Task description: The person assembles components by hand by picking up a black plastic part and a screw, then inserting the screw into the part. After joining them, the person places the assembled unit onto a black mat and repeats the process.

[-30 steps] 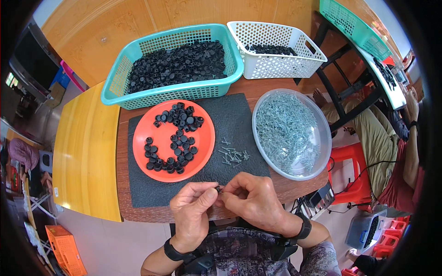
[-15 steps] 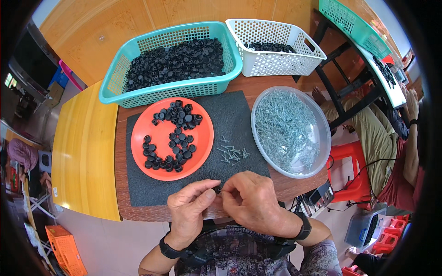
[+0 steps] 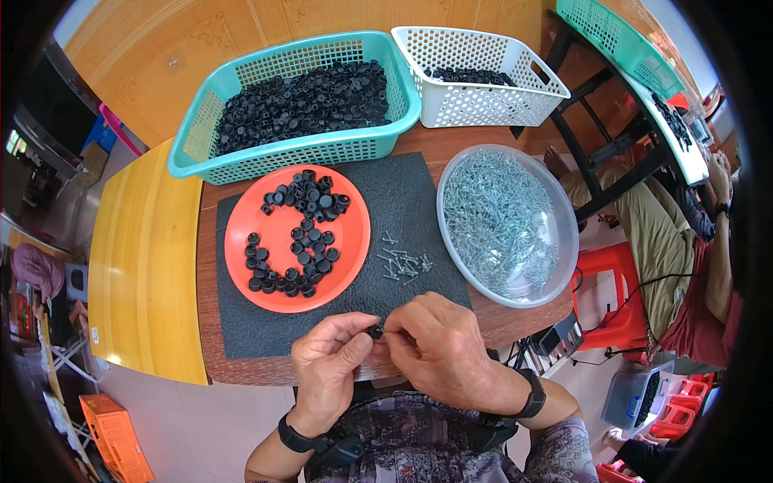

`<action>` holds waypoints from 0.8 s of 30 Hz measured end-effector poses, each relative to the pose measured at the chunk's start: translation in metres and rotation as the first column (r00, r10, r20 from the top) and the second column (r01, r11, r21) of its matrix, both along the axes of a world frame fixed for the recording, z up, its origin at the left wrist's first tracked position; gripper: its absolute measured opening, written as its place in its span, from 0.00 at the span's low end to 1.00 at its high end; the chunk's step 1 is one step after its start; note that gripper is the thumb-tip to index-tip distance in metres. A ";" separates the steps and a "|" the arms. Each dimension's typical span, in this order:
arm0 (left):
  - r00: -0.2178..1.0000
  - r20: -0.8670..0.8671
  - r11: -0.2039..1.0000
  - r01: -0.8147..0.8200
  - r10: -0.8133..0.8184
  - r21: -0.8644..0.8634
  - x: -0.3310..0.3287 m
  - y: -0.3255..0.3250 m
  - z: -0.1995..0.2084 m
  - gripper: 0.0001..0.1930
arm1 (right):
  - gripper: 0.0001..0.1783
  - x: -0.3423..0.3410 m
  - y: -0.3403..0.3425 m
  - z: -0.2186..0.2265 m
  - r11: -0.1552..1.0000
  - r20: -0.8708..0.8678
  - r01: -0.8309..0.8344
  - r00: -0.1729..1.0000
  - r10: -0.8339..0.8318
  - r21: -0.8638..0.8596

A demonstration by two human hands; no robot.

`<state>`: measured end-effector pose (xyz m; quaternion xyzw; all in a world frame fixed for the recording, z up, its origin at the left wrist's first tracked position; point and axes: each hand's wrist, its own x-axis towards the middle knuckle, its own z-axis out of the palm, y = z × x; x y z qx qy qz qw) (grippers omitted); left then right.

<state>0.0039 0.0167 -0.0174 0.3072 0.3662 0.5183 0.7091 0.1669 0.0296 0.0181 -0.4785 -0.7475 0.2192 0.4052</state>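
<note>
My left hand (image 3: 328, 361) pinches a small black plastic cap (image 3: 374, 331) between thumb and fingertips, just past the table's near edge. Close against it, my right hand (image 3: 447, 348) is closed with its fingertips at the cap, gripping what looks like a thin screw, mostly hidden by the fingers. Beyond them a small pile of silver screws (image 3: 405, 264) lies on the dark foam mat (image 3: 403, 181). To the left on that mat sits an orange-red plate (image 3: 274, 233) carrying several black caps (image 3: 312, 241). At the right stands a clear round tub (image 3: 522, 291) of silver screws (image 3: 495, 213).
At the back, a turquoise basket (image 3: 298, 153) holds a heap of black caps, beside a white perforated basket (image 3: 491, 109) with more black parts. A yellow board (image 3: 145, 266) adjoins the table's left. Red stools (image 3: 604, 298) and another seated person (image 3: 644, 241) are at the right.
The cap between my fingertips shows more plainly now. Both hands stay together in nearly the same place; the whole view has shifted slightly.
</note>
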 end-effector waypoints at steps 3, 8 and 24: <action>0.999 -0.032 1.000 -0.016 0.017 0.018 0.002 -0.001 0.002 0.12 | 0.08 0.000 0.000 0.000 1.000 0.010 -0.011 1.000 0.011 0.000; 0.973 -0.218 0.996 -0.056 0.072 0.076 0.004 -0.003 0.003 0.14 | 0.09 0.001 -0.002 -0.004 0.998 0.018 -0.058 0.998 0.058 -0.017; 0.852 -0.480 0.924 -0.012 0.210 0.383 0.003 -0.006 0.002 0.10 | 0.09 -0.003 -0.007 -0.002 0.999 -0.086 -0.035 0.996 0.032 -0.036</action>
